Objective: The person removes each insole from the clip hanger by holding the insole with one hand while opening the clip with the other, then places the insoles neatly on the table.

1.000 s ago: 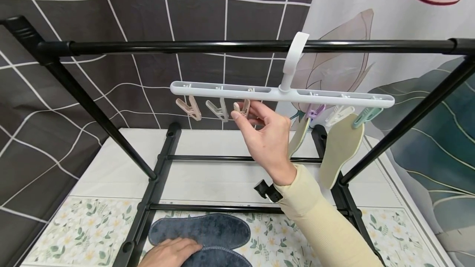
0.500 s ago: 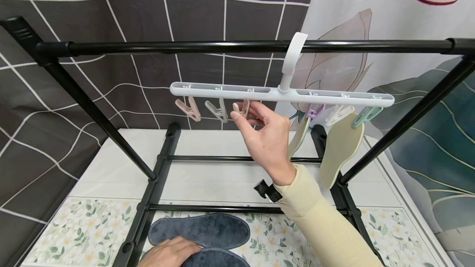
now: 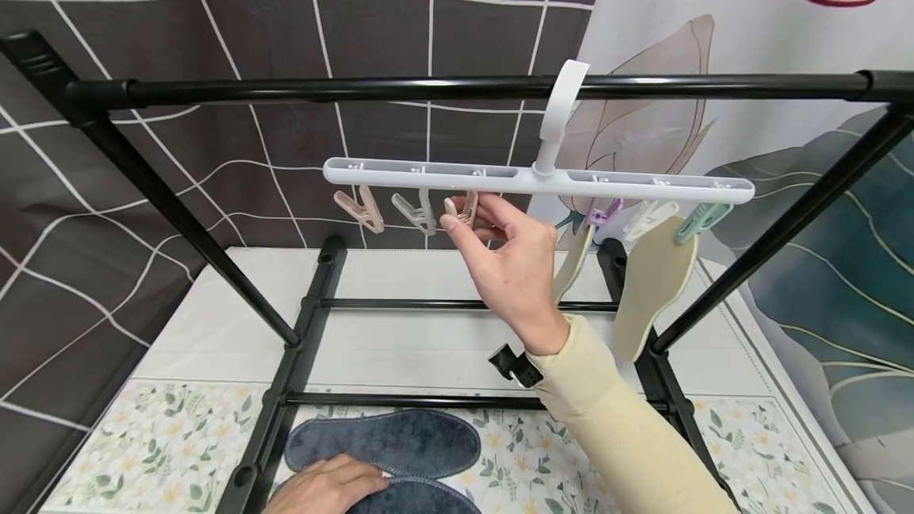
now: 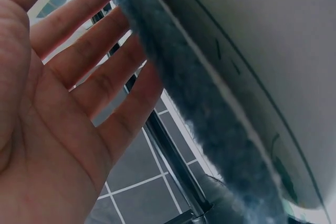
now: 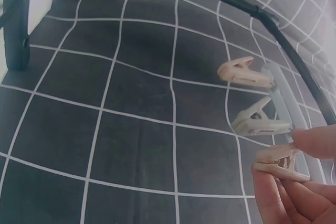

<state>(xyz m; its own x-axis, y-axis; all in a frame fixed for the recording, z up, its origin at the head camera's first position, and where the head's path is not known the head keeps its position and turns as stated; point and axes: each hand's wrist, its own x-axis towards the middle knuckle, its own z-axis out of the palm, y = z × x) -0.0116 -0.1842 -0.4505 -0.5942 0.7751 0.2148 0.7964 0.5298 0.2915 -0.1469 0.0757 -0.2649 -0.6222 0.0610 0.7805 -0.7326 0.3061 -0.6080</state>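
Observation:
My right hand (image 3: 510,264) pinches a beige clip (image 5: 281,163) between thumb and fingers, under the left half of a white clip hanger (image 3: 428,175). Beside it on the bar hang a grey clip (image 3: 417,211) and a pink clip (image 3: 360,209), with nothing in them. On the hanger's right half, a green clip (image 3: 703,220) and a purple clip (image 3: 603,212) hold pale insoles (image 3: 653,292); a white clip (image 3: 650,220) is between them. Low in the head view, my left hand (image 3: 328,489) touches dark blue fuzzy insoles (image 3: 400,443), its fingers extended in the left wrist view.
The hanger hooks over the top bar (image 3: 321,91) of a black rack, whose slanted legs and lower crossbars (image 3: 414,400) frame the space. A white surface with a floral mat (image 3: 171,443) lies below. Dark grid-patterned fabric (image 3: 250,38) hangs behind.

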